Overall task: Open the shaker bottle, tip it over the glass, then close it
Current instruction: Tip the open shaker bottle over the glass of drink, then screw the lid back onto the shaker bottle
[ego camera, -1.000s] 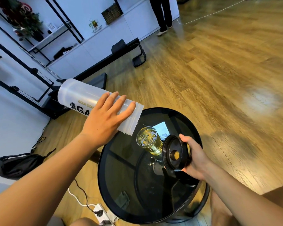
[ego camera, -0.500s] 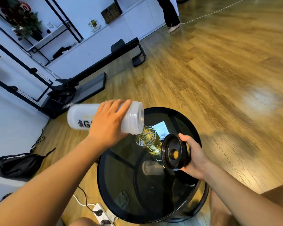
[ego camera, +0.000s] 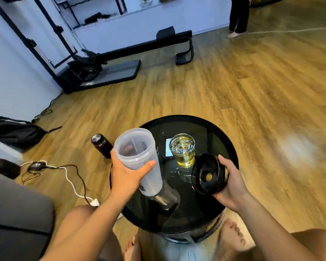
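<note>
My left hand (ego camera: 127, 175) grips a translucent white shaker bottle (ego camera: 139, 159), held nearly upright with its open mouth toward the camera, above the left part of a round black glass table (ego camera: 222, 132). The bottle looks empty inside. A small glass (ego camera: 183, 151) with yellow liquid stands on the table just right of the bottle. My right hand (ego camera: 231, 181) holds the black screw lid (ego camera: 208, 174), its inside with a gold centre facing the camera, in front of and right of the glass.
A black flask (ego camera: 101, 145) stands on the wooden floor left of the table. Cables and a charger (ego camera: 64, 169) lie at the left, a black bag (ego camera: 13, 131) beyond them. A dark sofa edge (ego camera: 17, 213) sits lower left. A person's legs (ego camera: 237, 16) stand far back.
The bottle was lying tipped with its mouth over the glass; my left hand has swung it back to nearly upright. The lid hand stayed put. The camera view shifted downward.
</note>
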`<state>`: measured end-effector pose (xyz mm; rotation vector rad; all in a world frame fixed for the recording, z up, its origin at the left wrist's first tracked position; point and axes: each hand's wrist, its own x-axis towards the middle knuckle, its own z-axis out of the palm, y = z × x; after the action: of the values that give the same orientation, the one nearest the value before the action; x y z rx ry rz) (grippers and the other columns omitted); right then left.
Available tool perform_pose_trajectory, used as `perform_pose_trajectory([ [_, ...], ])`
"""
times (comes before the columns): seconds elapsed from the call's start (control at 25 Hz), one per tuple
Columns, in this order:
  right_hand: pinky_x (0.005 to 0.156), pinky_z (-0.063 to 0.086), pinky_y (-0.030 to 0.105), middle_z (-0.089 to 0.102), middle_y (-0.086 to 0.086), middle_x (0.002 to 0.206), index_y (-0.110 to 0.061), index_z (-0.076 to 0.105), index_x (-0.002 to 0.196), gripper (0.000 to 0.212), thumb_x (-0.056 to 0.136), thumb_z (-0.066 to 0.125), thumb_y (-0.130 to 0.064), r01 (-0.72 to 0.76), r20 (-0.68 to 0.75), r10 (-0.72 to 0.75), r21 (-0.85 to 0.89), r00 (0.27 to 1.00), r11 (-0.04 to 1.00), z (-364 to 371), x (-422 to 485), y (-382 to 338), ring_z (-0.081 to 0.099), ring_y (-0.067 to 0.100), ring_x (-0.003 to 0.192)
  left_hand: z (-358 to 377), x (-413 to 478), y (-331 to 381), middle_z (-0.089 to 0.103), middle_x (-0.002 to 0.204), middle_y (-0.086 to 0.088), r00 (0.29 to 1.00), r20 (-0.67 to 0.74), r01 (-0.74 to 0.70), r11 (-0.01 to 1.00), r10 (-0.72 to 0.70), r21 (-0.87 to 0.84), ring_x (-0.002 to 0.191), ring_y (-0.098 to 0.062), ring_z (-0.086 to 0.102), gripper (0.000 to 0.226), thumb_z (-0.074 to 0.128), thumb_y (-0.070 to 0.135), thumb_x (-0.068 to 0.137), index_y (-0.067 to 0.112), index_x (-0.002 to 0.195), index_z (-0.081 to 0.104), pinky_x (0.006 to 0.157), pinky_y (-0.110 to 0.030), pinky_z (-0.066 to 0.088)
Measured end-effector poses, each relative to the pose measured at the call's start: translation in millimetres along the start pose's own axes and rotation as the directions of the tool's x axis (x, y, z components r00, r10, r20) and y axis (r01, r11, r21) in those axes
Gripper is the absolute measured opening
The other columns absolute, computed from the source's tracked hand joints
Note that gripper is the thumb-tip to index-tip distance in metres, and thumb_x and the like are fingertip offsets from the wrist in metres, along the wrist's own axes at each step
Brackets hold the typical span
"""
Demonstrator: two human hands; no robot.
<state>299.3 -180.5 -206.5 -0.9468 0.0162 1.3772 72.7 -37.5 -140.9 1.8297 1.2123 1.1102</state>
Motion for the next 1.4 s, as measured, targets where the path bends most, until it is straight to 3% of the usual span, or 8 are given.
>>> perform_pose_trajectory([
  [0.2,0.096,0.051,0.049,0.077,0.019,0.112,-0.011,0.070,0.118,0.055,0.073,0.069,-0.043,0.070,-0.051,-0.085,-0.245,0.995,0.967,11,-35,8,0.068,0.038,0.109,-17,-23,-20,0.060,0.139,0.006,0.995,0.067,0.077,0.989,-0.068,-0.127,0.128,-0.012,0.059,0.109,0.096,0.047,0.052,0.025,0.143,0.042,0.108,-0.045,0.051],
  [0.28,0.100,0.050,0.049,0.072,0.018,0.119,-0.022,0.070,0.115,0.052,0.069,0.077,-0.044,0.237,0.016,-0.268,-0.515,0.963,0.824,36,-45,2,0.067,0.036,0.113,-18,-23,-20,0.059,0.135,0.017,0.983,0.146,0.124,0.985,-0.107,-0.116,0.127,-0.004,0.058,0.108,0.097,0.050,0.048,0.037,0.139,0.039,0.107,-0.040,0.051],
  [0.44,0.093,0.045,0.019,0.065,-0.007,0.116,-0.038,0.062,0.113,0.060,0.062,0.069,-0.068,0.603,0.536,-0.408,-0.796,0.739,0.045,155,-53,-27,0.060,0.002,0.106,-19,-19,-24,0.055,0.127,0.025,0.965,0.208,0.187,0.976,-0.161,-0.110,0.123,-0.001,0.056,0.103,0.098,0.045,0.052,0.044,0.133,0.034,0.096,-0.020,0.049],
  [0.56,0.101,0.045,0.036,0.057,-0.005,0.129,-0.033,0.060,0.128,0.072,0.067,0.062,-0.070,0.602,0.738,-0.158,-0.638,0.657,-0.480,236,-41,-19,0.051,0.018,0.121,-19,-19,-25,0.051,0.113,0.032,0.943,0.281,0.218,0.969,-0.179,-0.114,0.104,0.014,0.054,0.094,0.096,0.040,0.060,0.061,0.120,0.027,0.080,-0.004,0.042],
  [0.68,0.098,0.049,0.051,0.054,-0.003,0.137,-0.030,0.063,0.132,0.075,0.067,0.056,-0.068,0.495,0.727,0.102,-0.351,0.679,-0.795,249,-27,9,0.039,0.030,0.128,-20,-16,-29,0.062,0.123,0.018,0.953,0.272,0.175,0.976,-0.135,-0.129,0.111,-0.001,0.063,0.102,0.092,0.053,0.052,0.047,0.135,0.033,0.094,-0.027,0.055],
  [0.96,0.111,0.037,0.038,0.053,-0.006,0.129,-0.027,0.065,0.128,0.069,0.068,0.063,-0.060,0.565,0.677,0.043,-0.575,0.735,-0.591,251,-17,-11,0.047,0.016,0.123,-25,-15,-32,0.055,0.144,0.007,0.931,0.343,0.190,0.966,-0.122,-0.174,0.131,-0.014,0.055,0.119,0.091,0.058,0.056,0.039,0.149,0.021,0.105,-0.039,0.052],
  [1.12,0.106,0.037,0.038,0.053,-0.001,0.134,-0.029,0.062,0.134,0.070,0.071,0.064,-0.059,0.584,0.708,0.150,-0.423,0.690,-0.693,240,-22,-13,0.044,0.026,0.126,-27,-13,-29,0.055,0.141,0.012,0.930,0.351,0.177,0.969,-0.107,-0.173,0.128,-0.009,0.054,0.111,0.091,0.055,0.058,0.040,0.146,0.025,0.104,-0.034,0.051],
  [1.4,0.106,0.041,0.041,0.047,-0.002,0.140,-0.037,0.048,0.142,0.091,0.062,0.039,-0.078,0.324,0.536,-0.029,-0.552,0.844,-0.769,261,-32,7,0.037,0.033,0.130,-25,-13,-27,0.056,0.140,0.007,0.892,0.407,0.268,0.955,-0.197,-0.126,0.130,-0.016,0.053,0.130,0.088,0.065,0.048,0.044,0.153,0.013,0.107,-0.042,0.050],
])
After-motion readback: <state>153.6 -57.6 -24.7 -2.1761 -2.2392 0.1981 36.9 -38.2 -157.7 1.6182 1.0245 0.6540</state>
